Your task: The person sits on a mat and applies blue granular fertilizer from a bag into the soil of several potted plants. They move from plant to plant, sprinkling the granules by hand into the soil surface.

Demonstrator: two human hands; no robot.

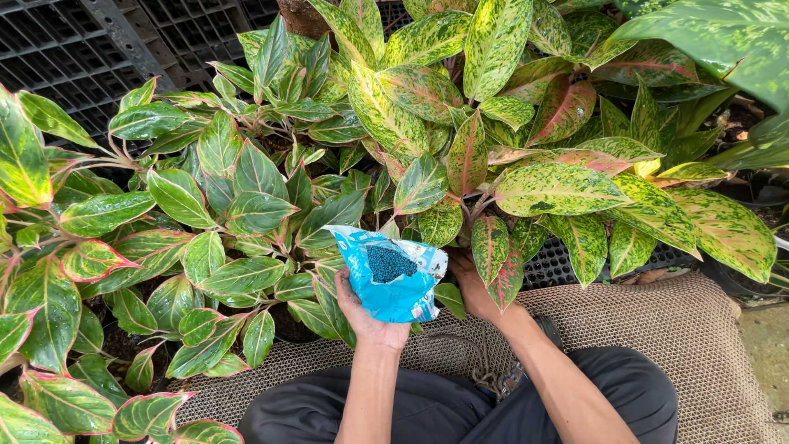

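My left hand [366, 316] holds an open light-blue plastic bag [393, 279] upright; dark blue-green granules [389, 263] show in its mouth. My right hand [472, 288] reaches forward beneath the leaves of a plant with yellow-green speckled leaves [526, 189]; its fingers are mostly hidden by the foliage, so what they touch cannot be seen. The bag sits just left of the right hand, over a gap between the plants.
Green plants with pink-edged leaves [197, 247] fill the left. Black plastic grid trays [82, 49] lie at the back left. A woven brown mat [682, 329] lies under my knees, dark trousers [444, 411] at the bottom. A dark pot [740, 284] stands at right.
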